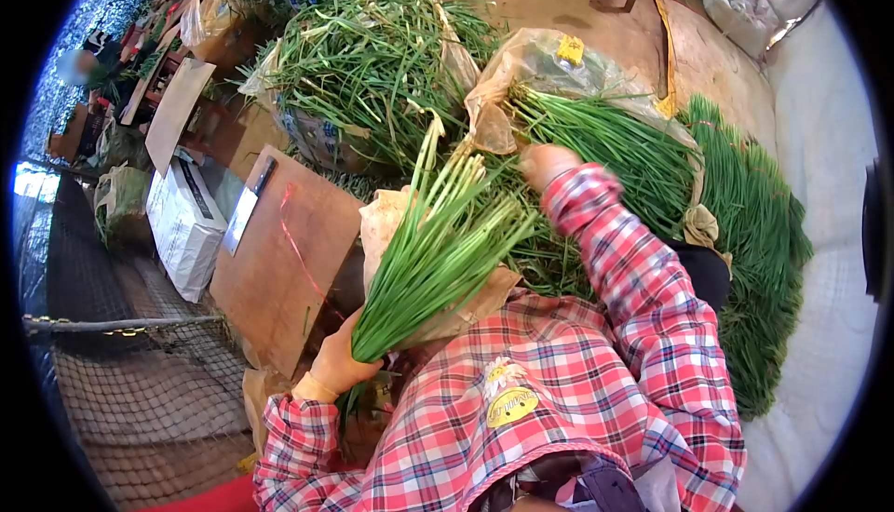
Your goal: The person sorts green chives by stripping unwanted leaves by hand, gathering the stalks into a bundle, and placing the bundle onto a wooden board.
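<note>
Green stalks are filling our left hand (340, 363): we are gripping one bunch (419, 270), fingers closed firmly round it towards its leafy end, while its pale ends are pointing up and away from us. Our right hand (548, 166) is showing blurred, its fingers curling, near those pale ends and just beside a bundle (605, 135) that is lying partly under a clear sheet (643, 93). We are finding ourselves unable to tell whether that hand is holding anything. Beyond the bunch, a tangled heap (363, 74) is rising. Further right, a long stack (759, 242) of greens is lying alongside the bundle. To our left, a brown board (265, 279) is carrying a knife (244, 212) near its edge and a red string (296, 233); a white box (191, 233) is standing beside it.
</note>
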The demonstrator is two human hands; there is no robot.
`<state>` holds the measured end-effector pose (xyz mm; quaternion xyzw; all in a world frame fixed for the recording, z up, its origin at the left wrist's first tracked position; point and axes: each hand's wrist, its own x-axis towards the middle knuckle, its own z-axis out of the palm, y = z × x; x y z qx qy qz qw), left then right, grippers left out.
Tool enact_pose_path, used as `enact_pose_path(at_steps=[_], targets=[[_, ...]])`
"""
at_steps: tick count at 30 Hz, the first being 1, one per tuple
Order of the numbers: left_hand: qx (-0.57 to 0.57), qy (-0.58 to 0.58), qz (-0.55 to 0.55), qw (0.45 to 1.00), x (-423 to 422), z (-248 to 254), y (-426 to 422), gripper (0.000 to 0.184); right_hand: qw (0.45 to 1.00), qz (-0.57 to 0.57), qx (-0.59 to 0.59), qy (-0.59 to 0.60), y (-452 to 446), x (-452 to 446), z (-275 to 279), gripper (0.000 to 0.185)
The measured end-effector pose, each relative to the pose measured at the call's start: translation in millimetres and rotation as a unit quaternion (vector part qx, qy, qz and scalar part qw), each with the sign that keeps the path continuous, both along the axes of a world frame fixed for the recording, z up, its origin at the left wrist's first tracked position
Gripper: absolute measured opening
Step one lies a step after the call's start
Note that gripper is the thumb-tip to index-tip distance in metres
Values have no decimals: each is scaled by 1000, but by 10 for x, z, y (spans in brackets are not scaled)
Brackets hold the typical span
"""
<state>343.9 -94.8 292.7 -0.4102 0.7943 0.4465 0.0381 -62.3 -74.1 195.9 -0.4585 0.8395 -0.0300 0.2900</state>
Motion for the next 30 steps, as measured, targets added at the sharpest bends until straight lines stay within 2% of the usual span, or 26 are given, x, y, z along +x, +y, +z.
enact_pose_path(at_steps=[1,2,3,5,7,8,9,10,12,13,15,16,17,18,19,20,21,22,23,24,25,26,27,28,29,30], targets=[[-3,6,2,1000,-9,-1,-9,73,994,-80,-73,3,246,-218,-4,25],[2,1,5,1000,-3,-8,-9,73,987,8,132,95,134,-470,-210,22],[8,-7,5,1000,16,-4,-5,72,947,118,266,135,179,-543,-232,32],[2,5,-2,1000,41,-12,-9,72,928,96,335,132,179,-687,-286,48],[-5,22,-6,1000,14,-35,-13,72,995,79,52,45,238,-352,460,53],[-3,8,-4,1000,12,-26,-6,71,990,116,-78,-30,195,-210,596,55],[-4,-5,-4,1000,-4,-16,-7,70,961,147,-209,-102,123,-75,666,57],[-20,-4,-8,1000,-42,14,4,69,932,174,-296,-117,1,96,538,61],[-27,-7,-10,1000,-86,54,25,68,904,116,-329,-249,-194,479,541,54],[-34,-8,-6,999,-112,73,27,68,890,33,-273,-363,-251,605,657,44],[-35,-24,-11,999,-109,101,39,68,856,-91,-306,-406,-342,588,645,25],[-20,-14,-6,1000,-66,81,33,69,886,-137,-222,-383,-557,356,605,16],[-5,-3,1,1000,-27,62,45,70,715,-286,-346,-536,-498,196,514,14],[-3,-8,2,1000,27,12,50,70,479,-412,-438,-640,-345,-3,405,15],[15,11,2,1000,88,-50,26,70,490,-453,-453,-591,-200,-206,439,16],[32,32,1,999,127,-82,10,71,585,-406,-468,-523,22,-292,579,23],[33,30,3,999,107,-65,5,71,632,-414,-447,-479,194,-245,766,27],[62,47,17,997,16,-24,-21,72,761,-287,-371,-448,416,-374,671,33],[89,65,33,993,-91,26,-56,72,803,-226,-279,-475,580,-292,688,30],[76,79,27,994,-189,109,-83,71,842,-212,-137,-477,583,-207,608,27],[99,97,52,989,-246,123,-117,70,877,-119,-53,-463,720,46,760,19],[68,107,49,991,-277,113,-163,70,884,-44,90,-456,700,203,585,19],[36,118,44,991,-323,111,-208,70,884,10,57,-465,763,329,360,23],[27,124,41,991,-404,168,-236,70,846,-17,-6,-533,798,454,111,30],[-27,124,30,991,-528,250,-245,69,718,-90,-88,-684,813,580,-134,51],[-79,125,19,989,-663,328,-245,69,613,-110,-126,-772,774,680,-62,80]])
